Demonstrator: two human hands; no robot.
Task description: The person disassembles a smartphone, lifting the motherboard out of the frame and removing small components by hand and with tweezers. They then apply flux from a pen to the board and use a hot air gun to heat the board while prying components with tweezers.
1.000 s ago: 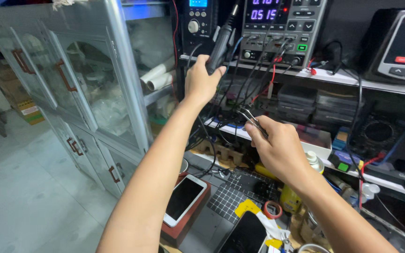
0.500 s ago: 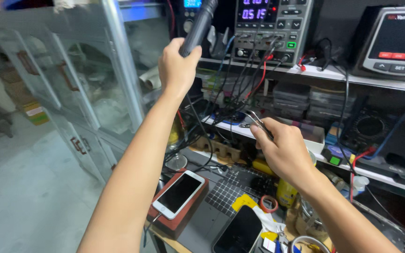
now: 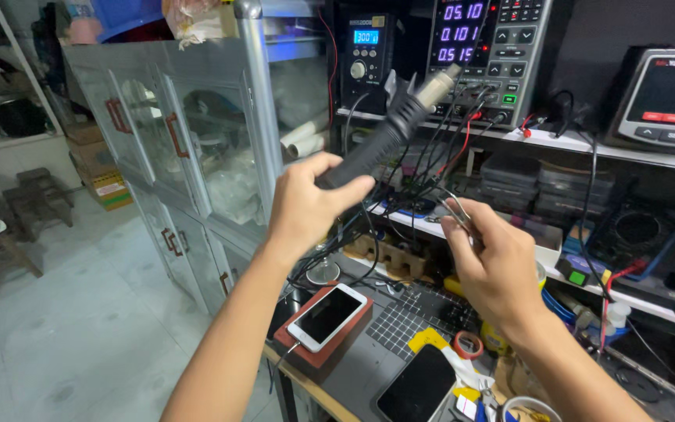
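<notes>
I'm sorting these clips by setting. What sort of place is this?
Most likely a phone or electronics repair bench: the left hand holds a black hot-air wand with a metal nozzle, a white smartphone lies on a red-brown pad, and a bench power supply with lit digits stands on the shelf.

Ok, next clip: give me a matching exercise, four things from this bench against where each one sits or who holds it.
Things:
1. hot air handpiece
2. tweezers
3. white phone
4. black phone

Places:
A. lying on the red-brown block
B. gripped in the left hand, nozzle raised toward the meters
C. flat on the grey mat at the bench's near edge
D. pinched in the right hand

Pairs: 1-B, 2-D, 3-A, 4-C
</notes>
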